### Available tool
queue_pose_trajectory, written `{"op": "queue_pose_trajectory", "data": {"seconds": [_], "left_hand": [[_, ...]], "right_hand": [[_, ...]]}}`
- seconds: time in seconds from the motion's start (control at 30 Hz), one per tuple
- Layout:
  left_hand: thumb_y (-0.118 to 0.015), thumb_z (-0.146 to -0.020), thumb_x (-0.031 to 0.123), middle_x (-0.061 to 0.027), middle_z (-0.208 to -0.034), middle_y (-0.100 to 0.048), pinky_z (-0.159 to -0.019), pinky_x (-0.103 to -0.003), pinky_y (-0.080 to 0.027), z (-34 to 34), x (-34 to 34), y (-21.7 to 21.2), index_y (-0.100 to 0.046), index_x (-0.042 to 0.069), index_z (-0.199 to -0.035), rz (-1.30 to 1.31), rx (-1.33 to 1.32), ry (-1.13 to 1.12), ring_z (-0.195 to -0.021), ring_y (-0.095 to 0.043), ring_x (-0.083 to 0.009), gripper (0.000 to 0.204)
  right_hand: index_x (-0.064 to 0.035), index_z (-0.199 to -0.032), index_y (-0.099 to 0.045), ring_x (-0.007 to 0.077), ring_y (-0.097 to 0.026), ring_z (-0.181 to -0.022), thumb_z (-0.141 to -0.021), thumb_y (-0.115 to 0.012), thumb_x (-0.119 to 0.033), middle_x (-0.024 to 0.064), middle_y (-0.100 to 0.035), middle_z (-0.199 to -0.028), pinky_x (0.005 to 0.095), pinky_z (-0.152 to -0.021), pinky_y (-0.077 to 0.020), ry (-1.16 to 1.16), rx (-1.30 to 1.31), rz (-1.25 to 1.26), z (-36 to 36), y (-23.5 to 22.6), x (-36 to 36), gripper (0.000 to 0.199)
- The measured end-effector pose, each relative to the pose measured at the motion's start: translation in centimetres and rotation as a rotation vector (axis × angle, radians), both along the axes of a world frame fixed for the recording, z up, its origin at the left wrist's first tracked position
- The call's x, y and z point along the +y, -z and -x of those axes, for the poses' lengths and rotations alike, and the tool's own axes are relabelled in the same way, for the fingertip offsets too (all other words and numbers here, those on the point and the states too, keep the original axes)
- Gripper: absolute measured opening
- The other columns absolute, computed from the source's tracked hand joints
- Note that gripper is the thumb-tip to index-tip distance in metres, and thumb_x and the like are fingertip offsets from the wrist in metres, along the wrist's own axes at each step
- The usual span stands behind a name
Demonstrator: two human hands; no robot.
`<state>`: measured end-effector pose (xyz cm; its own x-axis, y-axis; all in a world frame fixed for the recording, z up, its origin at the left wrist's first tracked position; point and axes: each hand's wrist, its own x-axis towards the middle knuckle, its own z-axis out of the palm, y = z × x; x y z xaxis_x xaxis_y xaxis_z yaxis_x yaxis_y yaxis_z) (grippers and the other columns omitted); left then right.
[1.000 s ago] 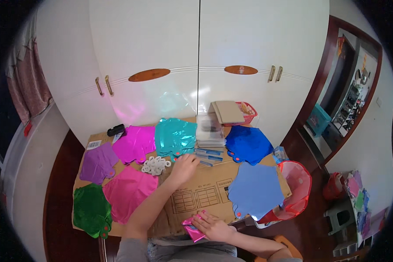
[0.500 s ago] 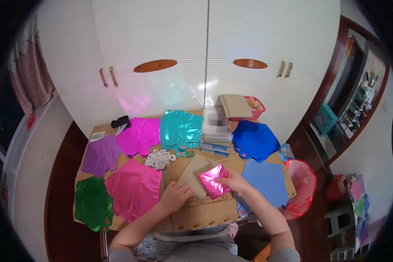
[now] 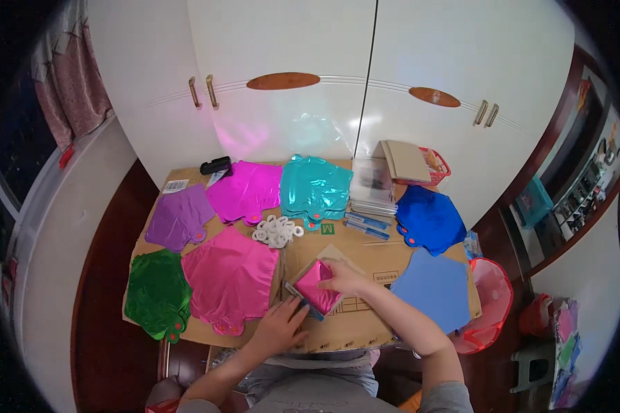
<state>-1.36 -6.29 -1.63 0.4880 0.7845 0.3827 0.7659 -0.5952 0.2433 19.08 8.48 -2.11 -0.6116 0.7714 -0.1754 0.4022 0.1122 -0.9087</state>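
A folded, shiny pink foil balloon lies near the middle of the cardboard, over a tan cardboard sheet. My right hand grips it at its upper right side, thumb and fingers closed on it. My left hand rests near its lower left, fingers spread; the fingertips reach a narrow dark blue strip along the balloon's lower edge. What the strip belongs to is mostly hidden. Left of these lies a flat pink foil balloon stack, with white ribbon rolls behind.
Around the cardboard-covered table lie green, purple, magenta, teal, dark blue and light blue foil stacks. Clear bags and a red basket stand behind. A red bin is at right.
The folded pink balloon has come down and left onto the tan sheet with my right hand. My left hand has moved lower, its fingers more spread. The view has shifted.
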Motion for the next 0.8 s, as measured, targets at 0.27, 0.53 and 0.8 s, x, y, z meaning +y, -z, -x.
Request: {"op": "queue_pose_trajectory", "data": {"seconds": [0.27,0.53,0.8], "left_hand": [[-0.06,-0.079,0.055,-0.0208,-0.137,-0.041,-0.103,-0.055,-0.03,0.4,0.8,0.8,-0.053,0.015,-0.128,0.011,0.167,0.064,-0.129,-0.038,-0.0379,0.063],[-0.057,-0.078,0.06,-0.0207,-0.137,-0.04,-0.106,-0.057,-0.024,1.3,2.2,-0.8,-0.051,0.022,-0.131,0.109,0.25,0.194,-0.129,-0.034,-0.043,0.065],[-0.057,-0.078,0.061,-0.0206,-0.137,-0.039,-0.106,-0.058,-0.025,1.3,2.4,-1.3,-0.051,0.033,-0.13,0.109,0.248,0.217,-0.128,-0.034,-0.0448,0.06]], "right_hand": [[0.0022,-0.124,-0.048,0.0322,-0.061,-0.096,-0.078,-0.07,-0.018,0.0198,-0.063,-0.105,0.0375,-0.086,-0.0477,-0.01,-0.128,-0.25,0.9,0.7,-1.0,0.055],[-0.0063,-0.14,-0.034,0.0314,-0.033,-0.132,-0.089,-0.054,-0.037,0.0185,-0.035,-0.142,0.0501,-0.106,-0.0279,-0.23,-0.563,-0.815,-0.4,-1.6,-1.8,0.063],[-0.0118,-0.14,-0.039,0.0245,-0.025,-0.139,-0.093,-0.039,-0.047,0.0048,-0.034,-0.147,0.0533,-0.112,-0.0148,-0.323,-0.561,-1.136,-0.7,0.1,-0.9,0.058]]}}
